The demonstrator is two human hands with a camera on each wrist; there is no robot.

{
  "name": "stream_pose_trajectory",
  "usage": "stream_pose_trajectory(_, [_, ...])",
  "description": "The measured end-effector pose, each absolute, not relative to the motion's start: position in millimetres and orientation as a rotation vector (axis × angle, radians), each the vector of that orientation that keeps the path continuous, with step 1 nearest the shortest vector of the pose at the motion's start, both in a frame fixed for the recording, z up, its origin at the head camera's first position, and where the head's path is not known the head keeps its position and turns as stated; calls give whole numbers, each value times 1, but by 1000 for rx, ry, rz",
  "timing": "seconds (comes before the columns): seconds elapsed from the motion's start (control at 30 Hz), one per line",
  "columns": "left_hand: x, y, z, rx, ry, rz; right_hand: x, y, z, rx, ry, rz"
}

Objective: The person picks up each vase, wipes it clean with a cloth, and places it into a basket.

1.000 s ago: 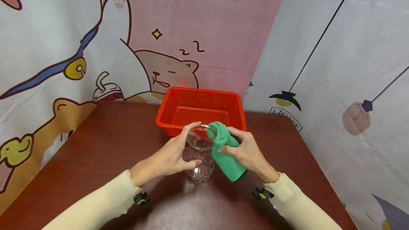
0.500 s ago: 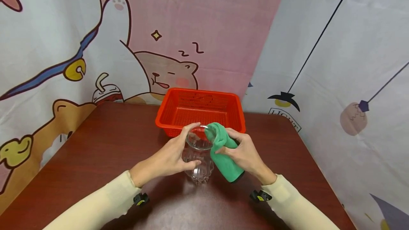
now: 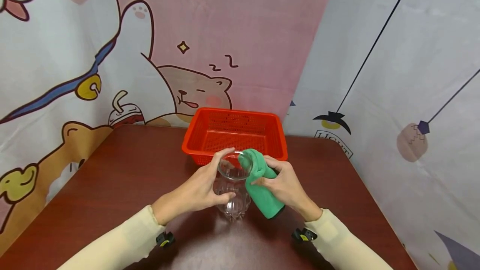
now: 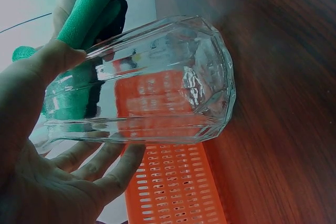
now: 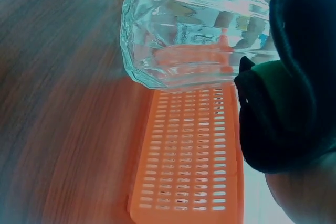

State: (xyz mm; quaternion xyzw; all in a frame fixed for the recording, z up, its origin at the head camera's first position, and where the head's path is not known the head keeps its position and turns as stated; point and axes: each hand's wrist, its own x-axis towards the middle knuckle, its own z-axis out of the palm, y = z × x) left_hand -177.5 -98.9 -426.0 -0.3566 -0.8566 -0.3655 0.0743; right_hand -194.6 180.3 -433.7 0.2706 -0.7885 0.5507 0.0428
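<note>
My left hand (image 3: 204, 186) grips a clear ribbed glass jar (image 3: 233, 203) from its left side, thumb on the near side and fingers around the far side. The jar stands mouth up, its base appearing raised off the table in the left wrist view. A folded green cloth (image 3: 264, 197) is pinched in my right hand (image 3: 283, 184). One end of that cloth is tucked over the jar's right rim and into its mouth; the rest hangs down outside. In the right wrist view the dark underside of the cloth hides most of the right fingers.
Just behind the jar, a red perforated plastic basket (image 3: 187, 145) stands on the dark reddish-brown table (image 3: 142, 170). A cartoon-printed curtain (image 3: 262, 45) closes off the back and sides. Each wrist wears a small black camera strap.
The whole head view has shifted slightly down. Cloth and right hand have edged a little left against the jar's rim; the left hand keeps its hold.
</note>
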Motion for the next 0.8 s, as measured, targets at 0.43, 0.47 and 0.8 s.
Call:
stream_pose_trajectory(0.43, [-178,-99,-426,-1104,-2532,-1143,-198,175,-437,823,-2467,1664])
stream_pose_trajectory(0.47, [-178,-99,-426,-1105,-2532,-1143,-198,175,-437,817,-2473,1658])
stream_pose_trajectory(0.8, [-176,-99,-425,-1084,-2551,-1133,-199,177,-441,824,-2535,1572])
